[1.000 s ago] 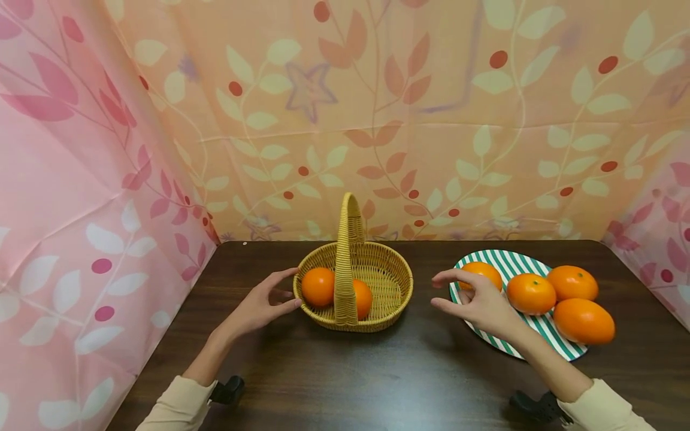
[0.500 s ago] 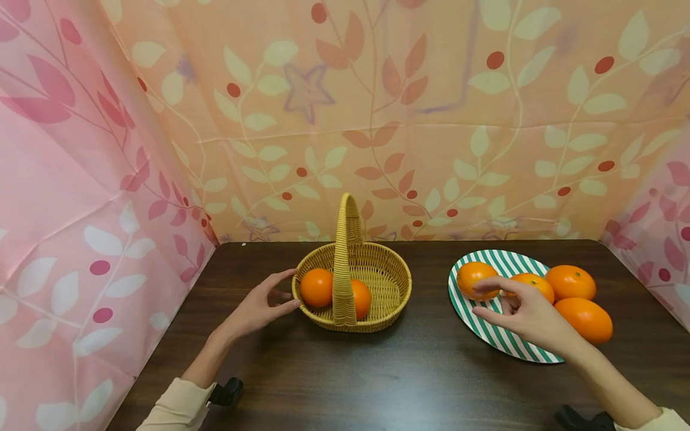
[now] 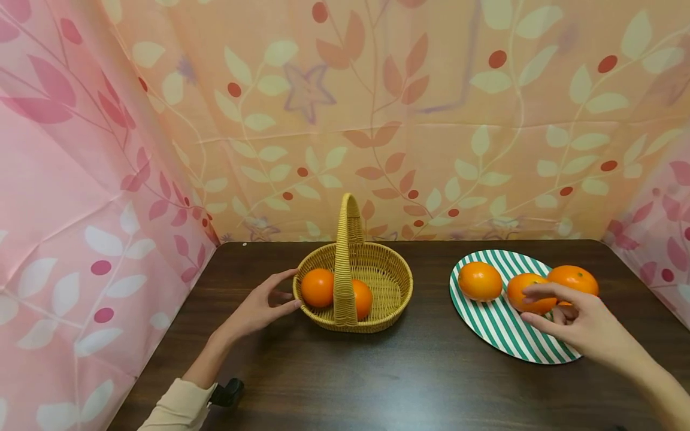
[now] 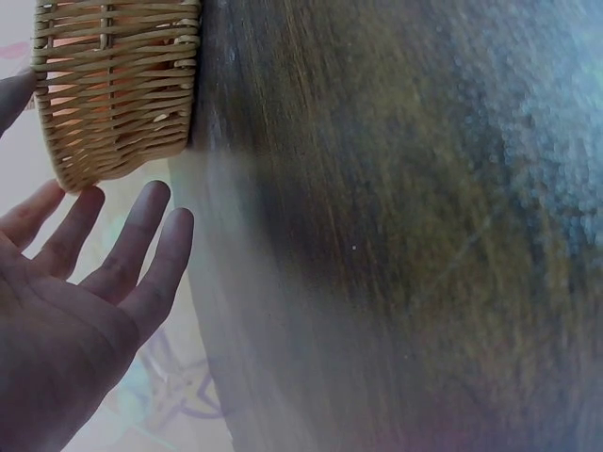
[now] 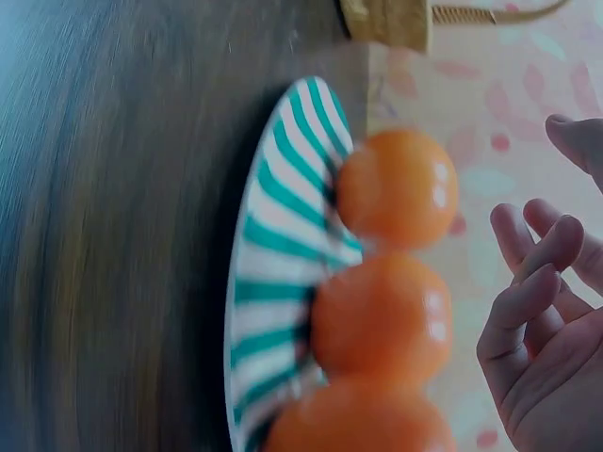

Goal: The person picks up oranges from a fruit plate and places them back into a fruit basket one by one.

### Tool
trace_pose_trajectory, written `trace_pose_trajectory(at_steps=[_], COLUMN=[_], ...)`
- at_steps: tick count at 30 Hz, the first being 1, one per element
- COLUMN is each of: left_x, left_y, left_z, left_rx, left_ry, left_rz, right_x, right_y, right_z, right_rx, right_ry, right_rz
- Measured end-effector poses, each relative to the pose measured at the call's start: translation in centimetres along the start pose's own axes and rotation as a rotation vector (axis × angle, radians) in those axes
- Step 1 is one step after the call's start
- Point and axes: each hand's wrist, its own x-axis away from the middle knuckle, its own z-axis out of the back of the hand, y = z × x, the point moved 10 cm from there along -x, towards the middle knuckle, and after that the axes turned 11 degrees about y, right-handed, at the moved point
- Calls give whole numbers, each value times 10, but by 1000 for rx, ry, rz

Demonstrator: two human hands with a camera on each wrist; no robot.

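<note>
My left hand (image 3: 265, 306) rests its fingertips on the left end of a yellow wicker basket (image 3: 401, 287) with a tall arched handle. In the left wrist view the fingers (image 4: 141, 226) are spread, with some tips at the basket's woven side (image 4: 113, 104). Inside the basket lie two oranges, one orange (image 3: 317, 287) left of the handle and another orange (image 3: 362, 299) partly behind it. My right hand (image 3: 584, 326), holding nothing, hovers over the right part of a green-and-white striped plate (image 3: 501, 335). Its fingertips overlap an orange (image 3: 520, 293) there, and the hand mostly hides another behind it.
Also on the plate are an orange (image 3: 480, 281) at the left and an orange (image 3: 572, 278) at the back right. A dark wooden table (image 3: 377, 377) carries everything. Patterned cloth (image 3: 377, 120) hangs behind the table and along both sides.
My right hand has moved rightward across the plate, from the leftmost orange towards those on the right, which uncovers the leftmost one. The left hand and the basket have stayed put.
</note>
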Motion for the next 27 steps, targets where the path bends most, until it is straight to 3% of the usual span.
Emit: trace_pose_trajectory(at_steps=[5,13,21,27], left_x=[0,1,1,1], left_y=[0,2,3,1], left_z=[0,0,1,2], left_rx=[-10,-9,-20,-27], left_ry=[3,1,3,10], left_rz=[0,1,1,2], right_x=[7,16,28,37], right_y=[21,46,71,93], right_z=[33,73,98,101], right_rx=[63,37,-19,48], right_ry=[89,249,372,377], right_rz=[-44,23,50,13])
